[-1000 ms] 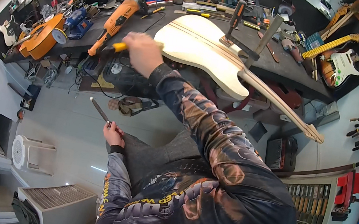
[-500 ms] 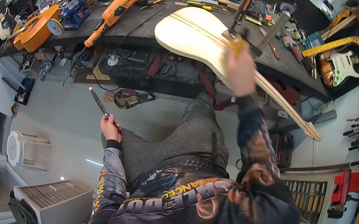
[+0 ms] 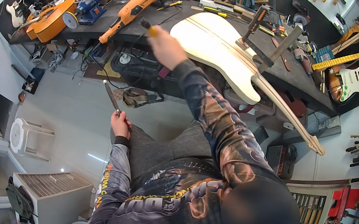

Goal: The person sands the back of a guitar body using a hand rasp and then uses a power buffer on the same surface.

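Note:
My right hand (image 3: 166, 48) is shut on a yellow-handled tool (image 3: 152, 31) with a dark end, raised beside the left side of a pale unfinished guitar body (image 3: 206, 38). A clamp (image 3: 252, 24) sits over the body near its neck (image 3: 286, 113), which reaches out past the bench edge to the right. My left hand (image 3: 119, 123), low near my thigh, grips a slim dark rod-like tool (image 3: 111, 93) with a light tip pointing up and forward.
An orange angle tool (image 3: 132, 14), blue bench grinder (image 3: 87, 9), orange acoustic guitar (image 3: 52, 19) and small loose tools crowd the dark bench (image 3: 183, 20). An electric guitar (image 3: 347, 85) rests right. Below are a white plastic stool (image 3: 23, 136) and grey cabinet (image 3: 46, 184).
My right hand swept right to beside the guitar's neck joint, then back left to the body's left side, still holding the yellow tool. My left hand shifted only slightly.

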`<state>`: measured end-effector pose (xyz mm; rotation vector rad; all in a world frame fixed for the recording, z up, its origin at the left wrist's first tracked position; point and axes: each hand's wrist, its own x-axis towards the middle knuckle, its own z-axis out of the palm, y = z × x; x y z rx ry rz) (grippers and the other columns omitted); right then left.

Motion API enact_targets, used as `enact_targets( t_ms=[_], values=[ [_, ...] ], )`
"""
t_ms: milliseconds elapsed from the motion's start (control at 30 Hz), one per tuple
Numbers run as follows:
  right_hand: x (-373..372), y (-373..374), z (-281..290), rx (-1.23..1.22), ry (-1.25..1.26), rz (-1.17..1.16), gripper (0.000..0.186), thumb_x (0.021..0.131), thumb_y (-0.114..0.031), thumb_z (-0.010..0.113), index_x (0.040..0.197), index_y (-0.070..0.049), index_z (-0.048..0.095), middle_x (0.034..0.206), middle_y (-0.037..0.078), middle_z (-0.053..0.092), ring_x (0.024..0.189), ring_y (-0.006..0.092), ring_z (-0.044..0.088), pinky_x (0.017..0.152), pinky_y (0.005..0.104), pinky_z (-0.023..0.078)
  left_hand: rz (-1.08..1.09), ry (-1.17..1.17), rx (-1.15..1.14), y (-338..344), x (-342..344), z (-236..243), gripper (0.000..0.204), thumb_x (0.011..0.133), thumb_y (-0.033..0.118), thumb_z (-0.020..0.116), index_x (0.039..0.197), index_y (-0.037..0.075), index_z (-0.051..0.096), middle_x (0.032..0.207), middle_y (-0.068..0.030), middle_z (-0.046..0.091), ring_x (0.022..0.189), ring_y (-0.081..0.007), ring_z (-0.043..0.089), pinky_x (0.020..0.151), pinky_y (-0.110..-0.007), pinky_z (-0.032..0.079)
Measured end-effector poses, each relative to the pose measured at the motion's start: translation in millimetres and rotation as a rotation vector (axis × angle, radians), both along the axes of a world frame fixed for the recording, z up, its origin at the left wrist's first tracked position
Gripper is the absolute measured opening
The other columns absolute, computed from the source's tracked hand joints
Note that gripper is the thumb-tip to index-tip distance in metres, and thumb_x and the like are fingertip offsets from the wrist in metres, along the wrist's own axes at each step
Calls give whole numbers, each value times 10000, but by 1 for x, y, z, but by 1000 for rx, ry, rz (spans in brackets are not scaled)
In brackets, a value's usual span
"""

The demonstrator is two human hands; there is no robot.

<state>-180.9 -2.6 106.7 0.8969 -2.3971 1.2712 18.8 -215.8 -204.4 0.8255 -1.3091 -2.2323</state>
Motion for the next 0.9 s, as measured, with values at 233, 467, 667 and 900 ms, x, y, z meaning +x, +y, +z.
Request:
enact_targets(
  t_ms=[233,467,667,900],
  values=[
    [4,-3,9,-94,183,-63,294,1084,-220,687,1336,-74,650,1098,219,783,996,449,766,839,539,606,47,-32,-30,-9,18,7,285,1107,131,680,1360,71,562,793,-29,596,531,-139,566,448,-298,446],
    [21,20,-14,-84,84,-65,187,1078,-134,657,1253,-69,647,1222,205,765,1039,451,751,925,528,599,86,9,18,-18,27,7,166,1115,151,668,1234,90,570,788,-23,587,546,-130,553,467,-297,455],
    [17,14,1,-21,-176,-150,371,1091,-228,677,1410,-51,611,1305,252,752,1208,457,718,1032,495,576,14,2,10,-1,4,14,157,1109,145,670,1214,79,574,773,-20,596,539,-132,559,459,-290,444],
    [13,6,-2,-343,38,-112,296,1073,-198,656,1308,-22,620,1122,258,752,1037,500,722,889,560,574,-50,-43,-77,11,-18,0,218,1100,134,675,1279,53,579,762,-25,604,520,-134,567,445,-295,435]
  ],
)
